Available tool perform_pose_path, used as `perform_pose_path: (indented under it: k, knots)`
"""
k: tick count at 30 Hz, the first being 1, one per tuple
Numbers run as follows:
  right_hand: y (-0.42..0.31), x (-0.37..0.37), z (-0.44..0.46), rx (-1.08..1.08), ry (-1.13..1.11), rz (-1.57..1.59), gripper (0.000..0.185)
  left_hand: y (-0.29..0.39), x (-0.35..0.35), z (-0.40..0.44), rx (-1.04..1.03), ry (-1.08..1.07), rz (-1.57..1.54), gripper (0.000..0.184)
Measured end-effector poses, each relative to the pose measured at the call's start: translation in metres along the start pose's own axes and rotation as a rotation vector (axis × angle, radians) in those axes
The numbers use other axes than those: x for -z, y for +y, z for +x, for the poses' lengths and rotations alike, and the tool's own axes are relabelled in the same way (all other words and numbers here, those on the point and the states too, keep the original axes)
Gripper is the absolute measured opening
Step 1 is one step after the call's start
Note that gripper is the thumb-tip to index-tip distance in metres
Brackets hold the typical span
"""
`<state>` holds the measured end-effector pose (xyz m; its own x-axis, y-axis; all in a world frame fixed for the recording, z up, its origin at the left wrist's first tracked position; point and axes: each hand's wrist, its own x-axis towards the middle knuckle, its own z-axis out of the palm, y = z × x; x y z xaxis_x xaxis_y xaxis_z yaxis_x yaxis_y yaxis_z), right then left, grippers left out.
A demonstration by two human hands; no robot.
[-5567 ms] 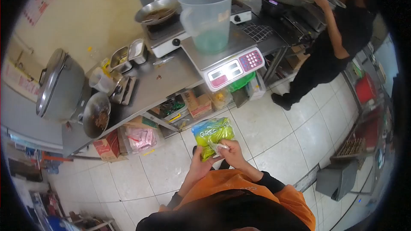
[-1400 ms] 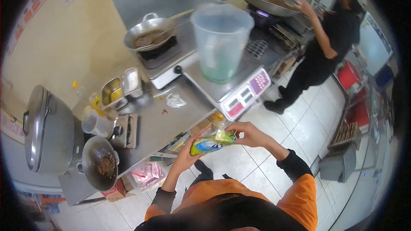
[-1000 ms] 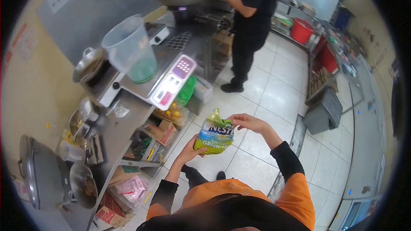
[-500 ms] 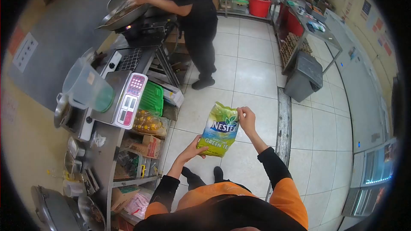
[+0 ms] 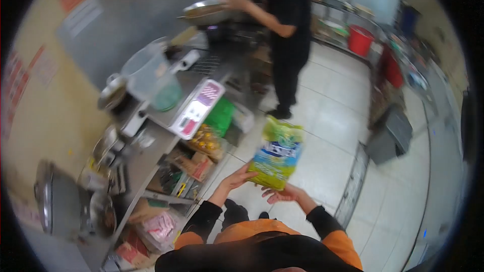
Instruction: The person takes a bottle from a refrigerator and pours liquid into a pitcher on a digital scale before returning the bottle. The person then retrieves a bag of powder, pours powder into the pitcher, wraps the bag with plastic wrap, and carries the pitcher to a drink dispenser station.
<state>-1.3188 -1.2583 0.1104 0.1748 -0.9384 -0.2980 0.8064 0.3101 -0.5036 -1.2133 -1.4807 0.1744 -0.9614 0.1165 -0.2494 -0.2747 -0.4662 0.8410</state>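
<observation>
A green and blue pouch of Nestea green tea mix (image 5: pixel 277 158) is held upright in front of my body, its print smeared by motion. My left hand (image 5: pixel 239 177) grips the pouch's lower left edge, fingers closed on it. Just below the pouch's bottom right corner is my right hand (image 5: pixel 285 194), palm turned up and fingers stretched out to the left. The right fingertips lie at or just under the pouch's bottom edge; whether they touch it, I cannot tell.
On the left counter stand a weighing scale (image 5: pixel 200 108) and a clear plastic pitcher (image 5: pixel 148 70). A co-worker in black (image 5: pixel 288 35) handles a wok (image 5: pixel 207 14) at the stove. A grey bin (image 5: pixel 390 133) and a red bucket (image 5: pixel 360 40) are on the right.
My right hand has left the pouch's top right corner and moved down beneath its bottom edge. My left hand keeps its grip. The view has swung to the left.
</observation>
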Motion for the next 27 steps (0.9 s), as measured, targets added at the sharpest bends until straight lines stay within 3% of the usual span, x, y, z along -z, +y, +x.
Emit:
perform_pose_path:
  k: [1, 2, 4, 5, 8, 9, 10, 13, 14, 16, 18, 19, 20, 22, 25, 27]
  knots:
    - [0.001, -0.013, 0.021, 0.022, -0.134, 0.253, 0.055, 0.007, 0.004, -0.001, -0.073, -0.009, 0.148, 0.074]
    - [-0.006, -0.029, 0.037, -0.033, -0.165, 0.223, 0.055, 0.015, 0.011, -0.002, -0.133, -0.019, 0.300, 0.075]
    - [-0.024, -0.064, 0.057, 0.077, -0.591, 0.778, 0.058, 0.047, 0.019, -0.010, -0.122, -0.019, 0.307, 0.078]
    - [-0.032, -0.075, 0.067, 0.083, -0.580, 0.907, 0.057, 0.063, 0.024, -0.012, -0.075, -0.077, 0.313, 0.081]
    - [-0.080, -0.116, 0.093, 0.142, -0.471, 1.051, 0.058, 0.099, 0.053, -0.012, -0.153, 0.030, 0.512, 0.078]
    - [-0.104, -0.121, 0.110, 0.198, -0.390, 1.103, 0.060, 0.132, 0.079, -0.010, -0.475, 0.029, 0.761, 0.070]
    - [-0.124, -0.116, 0.122, 0.123, -0.519, 0.977, 0.064, 0.152, 0.090, -0.015, -0.507, 0.216, 0.814, 0.065]
    - [-0.195, -0.118, 0.151, 0.226, -0.220, 0.673, 0.066, 0.229, 0.126, -0.052, -0.664, 0.615, 0.773, 0.053]
    - [-0.221, -0.119, 0.163, 0.264, -0.090, 0.509, 0.067, 0.264, 0.125, -0.071, -0.818, 0.602, 0.653, 0.040]
    - [-0.272, -0.114, 0.197, 0.416, 0.197, 0.217, 0.061, 0.329, 0.121, -0.106, -0.908, 0.823, 0.793, 0.022]
    - [-0.315, -0.179, 0.218, 0.589, 0.346, -0.010, 0.046, 0.386, 0.129, -0.123, -0.971, 0.998, 0.982, 0.020]
    - [-0.340, -0.186, 0.234, 0.619, 0.264, -0.107, 0.043, 0.412, 0.136, -0.128, -1.000, 1.090, 1.092, 0.020]
    - [-0.363, -0.196, 0.252, 0.653, 0.347, -0.219, 0.044, 0.436, 0.147, -0.127, -1.013, 1.100, 1.103, 0.020]
    - [-0.404, -0.227, 0.284, 0.808, 0.281, -0.500, 0.044, 0.479, 0.165, -0.121, -0.993, 1.271, 1.461, 0.022]
    - [-0.452, -0.269, 0.322, 0.924, 0.301, -0.679, 0.048, 0.516, 0.205, -0.109, -0.846, 1.266, 1.468, 0.024]
    - [-0.478, -0.287, 0.340, 0.976, 0.283, -0.790, 0.052, 0.526, 0.224, -0.108, -0.857, 1.254, 1.433, 0.022]
